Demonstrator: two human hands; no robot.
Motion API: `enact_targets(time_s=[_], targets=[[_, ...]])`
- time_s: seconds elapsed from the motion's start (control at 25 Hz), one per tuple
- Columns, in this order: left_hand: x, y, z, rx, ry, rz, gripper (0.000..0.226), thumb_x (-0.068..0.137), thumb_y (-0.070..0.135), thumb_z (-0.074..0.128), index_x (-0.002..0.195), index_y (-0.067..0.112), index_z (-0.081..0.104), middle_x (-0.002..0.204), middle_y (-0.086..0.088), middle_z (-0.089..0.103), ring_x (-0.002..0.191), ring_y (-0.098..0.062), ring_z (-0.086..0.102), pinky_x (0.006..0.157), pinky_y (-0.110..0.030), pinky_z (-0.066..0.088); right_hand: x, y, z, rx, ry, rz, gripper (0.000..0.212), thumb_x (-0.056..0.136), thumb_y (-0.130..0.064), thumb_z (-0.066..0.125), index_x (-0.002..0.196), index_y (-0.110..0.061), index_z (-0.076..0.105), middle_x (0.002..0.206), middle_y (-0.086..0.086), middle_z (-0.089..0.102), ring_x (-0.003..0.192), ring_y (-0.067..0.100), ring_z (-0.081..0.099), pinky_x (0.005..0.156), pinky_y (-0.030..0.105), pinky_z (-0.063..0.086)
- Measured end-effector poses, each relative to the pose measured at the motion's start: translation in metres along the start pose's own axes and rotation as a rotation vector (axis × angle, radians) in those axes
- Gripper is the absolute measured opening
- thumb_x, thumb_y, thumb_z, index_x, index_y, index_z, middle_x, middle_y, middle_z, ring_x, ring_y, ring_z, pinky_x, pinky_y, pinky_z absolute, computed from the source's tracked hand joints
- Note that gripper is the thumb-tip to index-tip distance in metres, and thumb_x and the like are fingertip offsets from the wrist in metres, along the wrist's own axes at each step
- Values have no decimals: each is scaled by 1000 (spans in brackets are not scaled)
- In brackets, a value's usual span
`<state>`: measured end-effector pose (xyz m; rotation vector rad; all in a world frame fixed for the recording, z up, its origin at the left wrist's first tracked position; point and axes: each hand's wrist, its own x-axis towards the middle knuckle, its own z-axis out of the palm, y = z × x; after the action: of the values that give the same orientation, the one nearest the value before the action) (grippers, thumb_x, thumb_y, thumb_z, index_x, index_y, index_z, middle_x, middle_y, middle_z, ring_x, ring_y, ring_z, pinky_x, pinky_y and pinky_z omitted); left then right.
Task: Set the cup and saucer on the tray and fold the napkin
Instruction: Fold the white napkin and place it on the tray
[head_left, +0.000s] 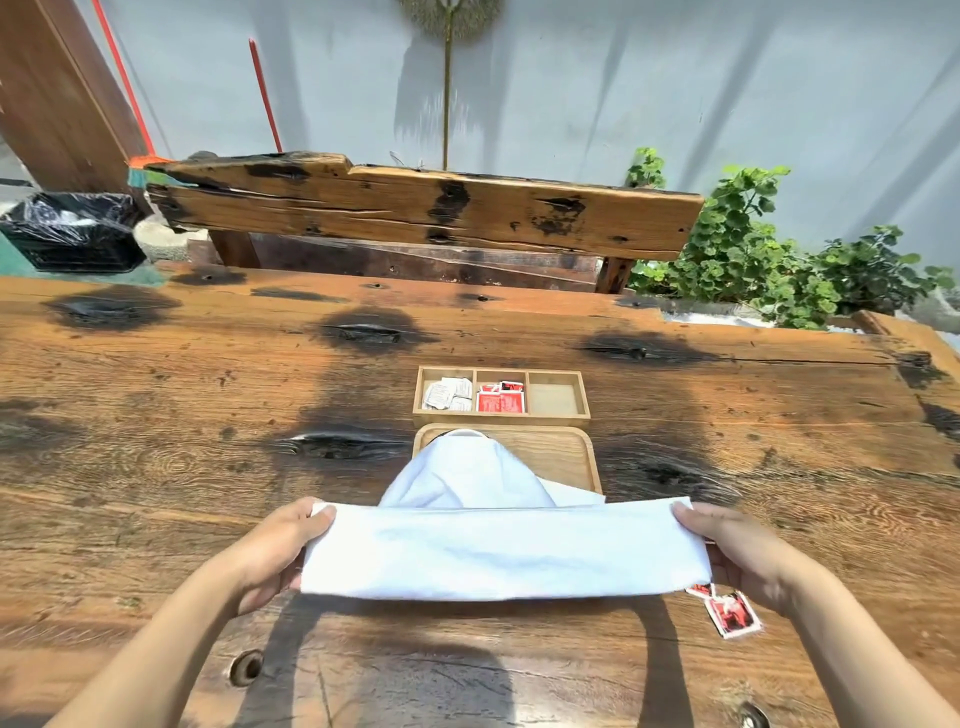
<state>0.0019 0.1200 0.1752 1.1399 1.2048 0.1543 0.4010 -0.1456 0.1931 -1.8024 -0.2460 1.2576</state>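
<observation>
Left hand (283, 551) and right hand (737, 553) each pinch an end of the white cloth napkin (498, 551), stretched at 6 o'clock of the wooden tray (558, 452). Soft, limp, light; grip corners.

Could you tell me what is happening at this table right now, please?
A person is folding a white napkin, holding one end in the left hand and the other in the right hand above the wooden table. Part of the cloth drapes back over the wooden tray, hiding most of what sits there. Behind it is a compartment box of sachets.
</observation>
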Motion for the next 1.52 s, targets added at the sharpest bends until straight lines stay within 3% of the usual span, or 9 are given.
enact_targets(time_s=[0.16, 0.4, 0.52, 0.6, 0.76, 0.92, 1.08, 1.28, 1.52], targets=[[-1, -41, 4, 51, -21, -106, 17, 102, 23, 44, 93, 13, 54, 68, -2, 66, 58, -12, 61, 47, -27, 50, 5, 42, 4, 5, 25, 127, 21, 93, -20, 57, 100, -3, 67, 84, 18, 76, 62, 23, 73, 48, 32, 59], [-8, -90, -2, 131, -164, -386, 16, 101, 29, 43, 100, 15, 50, 60, -4, 63, 47, -14, 56, 41, -33, 54, 1, 88, 4, -77, -48, 364, 20, 92, -16, 58, 103, -1, 67, 91, 21, 73, 64, 25, 72, 57, 37, 59], [-9, -96, -4, 117, -127, -468, 13, 100, 27, 46, 95, 15, 47, 63, -8, 69, 45, -17, 62, 43, -36, 58, 0, 89, 4, -98, -91, 397, 21, 92, -18, 58, 103, -2, 68, 101, 22, 72, 68, 26, 72, 67, 42, 58], [-8, -98, -1, 108, -75, -442, 12, 100, 23, 46, 92, 16, 48, 71, -10, 70, 50, -17, 63, 49, -38, 60, 2, 87, 8, -131, -61, 361, 20, 92, -20, 59, 100, -4, 69, 104, 21, 72, 72, 26, 72, 70, 42, 57], [-6, -102, 7, 135, 86, -287, 15, 98, 16, 52, 85, 9, 54, 57, -5, 63, 45, -14, 55, 43, -24, 49, 13, 84, 20, -196, 79, 188, 17, 88, -21, 66, 80, -7, 71, 76, 9, 76, 66, 22, 69, 60, 28, 51], [3, -111, 12, 66, 239, -193, 29, 92, 2, 58, 69, 9, 43, 37, 0, 44, 27, -9, 35, 30, -15, 29, 32, 86, 31, -229, 209, 62, 24, 82, -19, 72, 72, 2, 65, 77, 22, 71, 67, 28, 63, 65, 37, 47], [22, -121, 11, 38, 340, -145, 24, 89, 4, 64, 71, 8, 48, 50, -6, 44, 46, -15, 34, 49, -25, 28, 52, 89, 43, -320, 344, 16, 31, 80, -26, 73, 55, -12, 60, 50, 0, 61, 52, 21, 53, 52, 30, 38], [56, -132, 19, 79, 454, -125, 26, 91, 9, 61, 67, 8, 51, 57, -10, 51, 57, -19, 41, 56, -31, 32, 84, 89, 55, -423, 426, 35, 28, 88, -31, 62, 67, -11, 60, 64, 7, 61, 58, 23, 53, 54, 30, 36], [79, -134, 25, 206, 594, -150, 31, 87, 12, 65, 60, 13, 51, 53, -4, 53, 55, -23, 46, 57, -33, 34, 114, 92, 63, -496, 531, 54, 14, 83, -33, 68, 74, -23, 64, 76, -1, 67, 74, 25, 61, 63, 30, 42]])
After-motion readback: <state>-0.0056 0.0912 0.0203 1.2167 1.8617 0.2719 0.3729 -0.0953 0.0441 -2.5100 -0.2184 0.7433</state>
